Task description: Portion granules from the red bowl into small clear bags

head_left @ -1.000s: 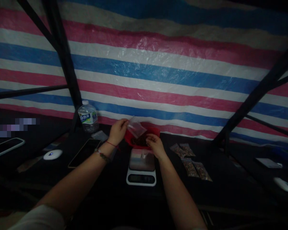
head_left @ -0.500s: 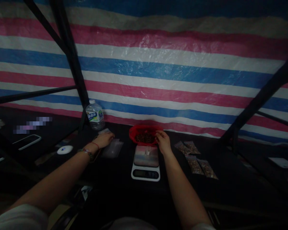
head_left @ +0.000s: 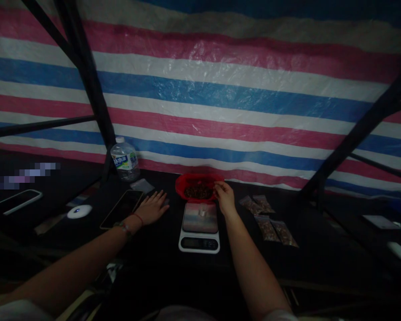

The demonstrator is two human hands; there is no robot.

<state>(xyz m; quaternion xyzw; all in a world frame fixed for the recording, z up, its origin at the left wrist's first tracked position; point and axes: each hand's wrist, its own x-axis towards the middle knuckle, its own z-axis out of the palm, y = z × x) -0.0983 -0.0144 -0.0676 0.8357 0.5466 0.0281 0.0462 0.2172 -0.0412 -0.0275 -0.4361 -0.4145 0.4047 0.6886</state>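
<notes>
Dim desk [head_left: 160, 263] before a striped tarpaulin [head_left: 220, 98]. Landmark: the kitchen scale [head_left: 199, 227]. Left hand [head_left: 153, 207], left of the scale, lies flat on the desk, fingers spread, gripping nothing. Right hand [head_left: 225, 198], at the scale's far right corner, touches the rim of the red bowl [head_left: 197, 187] of brown pieces, which sits just behind the scale; fingers curled, whether pinching anything cannot be told. Left of the scale: phone [head_left: 122, 208], water bottle [head_left: 124, 159] farther back. Right of the scale: four filled small bags [head_left: 267, 219].

Bowl [head_left: 198, 189] behind scale [head_left: 199, 226]
</notes>
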